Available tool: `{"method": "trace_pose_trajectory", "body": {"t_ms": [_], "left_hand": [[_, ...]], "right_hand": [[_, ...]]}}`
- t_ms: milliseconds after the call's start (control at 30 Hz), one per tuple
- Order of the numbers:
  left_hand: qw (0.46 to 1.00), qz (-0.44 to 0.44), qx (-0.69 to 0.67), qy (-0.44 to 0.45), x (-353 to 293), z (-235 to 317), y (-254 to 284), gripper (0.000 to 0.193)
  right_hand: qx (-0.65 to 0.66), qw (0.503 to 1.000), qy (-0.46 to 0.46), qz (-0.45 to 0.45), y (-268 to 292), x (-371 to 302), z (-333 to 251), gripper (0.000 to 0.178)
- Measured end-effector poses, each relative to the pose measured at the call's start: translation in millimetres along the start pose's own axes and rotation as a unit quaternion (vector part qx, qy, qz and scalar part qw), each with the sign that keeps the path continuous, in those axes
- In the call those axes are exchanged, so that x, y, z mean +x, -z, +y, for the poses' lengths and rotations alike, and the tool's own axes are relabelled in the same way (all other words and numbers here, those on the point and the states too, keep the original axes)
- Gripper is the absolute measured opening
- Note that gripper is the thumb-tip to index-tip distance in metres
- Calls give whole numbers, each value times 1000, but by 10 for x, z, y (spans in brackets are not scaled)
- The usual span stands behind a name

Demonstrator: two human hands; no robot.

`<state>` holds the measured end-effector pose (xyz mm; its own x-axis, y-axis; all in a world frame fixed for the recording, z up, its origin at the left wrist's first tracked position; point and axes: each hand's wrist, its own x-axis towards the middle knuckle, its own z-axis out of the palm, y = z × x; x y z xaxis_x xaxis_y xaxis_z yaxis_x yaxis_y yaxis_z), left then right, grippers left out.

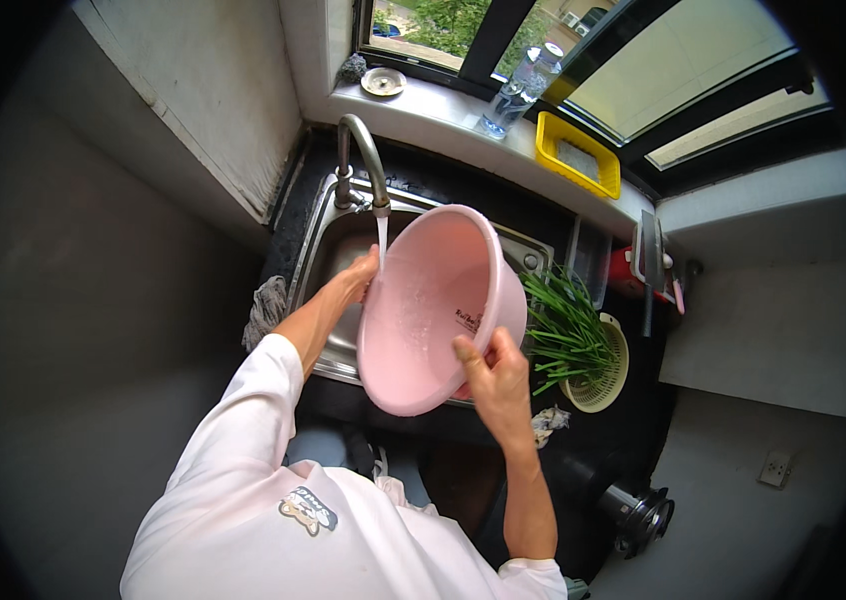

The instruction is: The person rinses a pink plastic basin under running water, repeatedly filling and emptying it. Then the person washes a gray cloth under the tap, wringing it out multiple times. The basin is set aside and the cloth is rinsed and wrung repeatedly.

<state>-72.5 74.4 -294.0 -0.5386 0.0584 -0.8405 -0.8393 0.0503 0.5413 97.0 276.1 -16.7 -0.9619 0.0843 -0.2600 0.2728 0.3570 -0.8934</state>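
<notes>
A pink plastic basin (pixel 423 345) is tilted steeply above the steel sink (pixel 321 262), its mouth facing left. At its near right rim, my right hand (pixel 499 385) grips the edge with the thumb on the inside. My left hand (pixel 363 275) is against the left rim, with most of its fingers hidden behind the basin. From the curved faucet (pixel 368 150), a stream of water (pixel 383 240) falls beside my left hand at the basin's edge. Wet streaks and drops show on the basin's inner wall.
Right of the sink, long green stalks (pixel 573 335) lie over a cream colander (pixel 610 385). A grey rag (pixel 265 312) hangs left of the sink. The windowsill holds a clear bottle (pixel 518 95) and yellow basket (pixel 579 155). Farther right stands a cleaver (pixel 651 265); a steel pot (pixel 635 512) is nearer.
</notes>
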Motion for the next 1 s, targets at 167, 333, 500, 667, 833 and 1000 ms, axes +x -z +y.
{"method": "trace_pose_trajectory", "body": {"t_ms": [167, 333, 500, 667, 833, 1000], "left_hand": [[979, 60, -72, -184, 558, 253, -589, 73], [916, 111, 72, -379, 170, 396, -221, 49], [755, 191, 249, -576, -801, 513, 277, 16], [700, 163, 405, -565, -1552, 801, 493, 19], [709, 149, 437, -534, -1801, 1030, 551, 15], [821, 121, 414, -374, -1374, 908, 795, 36]], "right_hand": [[-175, 980, 94, 31, -282, -418, 214, 42], [-130, 981, 68, 130, -186, -586, 845, 37], [-24, 979, -36, 198, -106, -342, 1608, 32], [81, 975, -163, 128, -269, 69, 2135, 36], [159, 956, -247, 26, -235, 139, 2080, 48], [162, 951, -264, -24, 98, 24, 1707, 44]]}}
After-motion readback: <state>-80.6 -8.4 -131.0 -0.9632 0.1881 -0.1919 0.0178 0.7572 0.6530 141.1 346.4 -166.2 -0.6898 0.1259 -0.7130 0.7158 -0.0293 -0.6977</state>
